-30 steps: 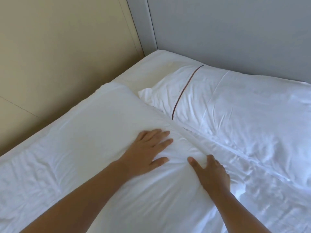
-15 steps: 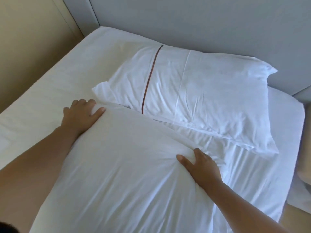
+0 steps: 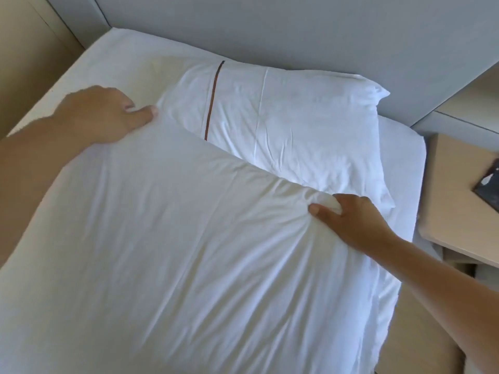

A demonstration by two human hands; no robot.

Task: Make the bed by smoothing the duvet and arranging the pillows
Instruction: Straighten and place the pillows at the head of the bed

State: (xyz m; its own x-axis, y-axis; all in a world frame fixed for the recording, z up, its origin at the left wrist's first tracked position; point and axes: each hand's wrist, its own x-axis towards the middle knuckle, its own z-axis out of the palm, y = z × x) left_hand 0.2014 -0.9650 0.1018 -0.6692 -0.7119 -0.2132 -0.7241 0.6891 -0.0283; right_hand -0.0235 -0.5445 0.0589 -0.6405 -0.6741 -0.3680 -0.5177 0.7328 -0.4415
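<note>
A white duvet covers the near part of the bed, its top edge lying against a white pillow with a thin brown stripe. My left hand grips the duvet's top left corner, fingers curled under the fabric. At the top right corner my right hand pinches a bunched fold of the duvet between thumb and fingers. The pillow lies flat at the head of the bed, against the grey headboard. The duvet's edge overlaps the pillow's lower left part.
The white fitted sheet shows around the pillow. A beige wall runs along the bed's left side. To the right stands a light wooden bedside table with a dark flat object on it.
My left hand has gone from resting flat on the duvet to gripping its far left corner. The duvet's top edge has come up toward the pillow. The view has swung right.
</note>
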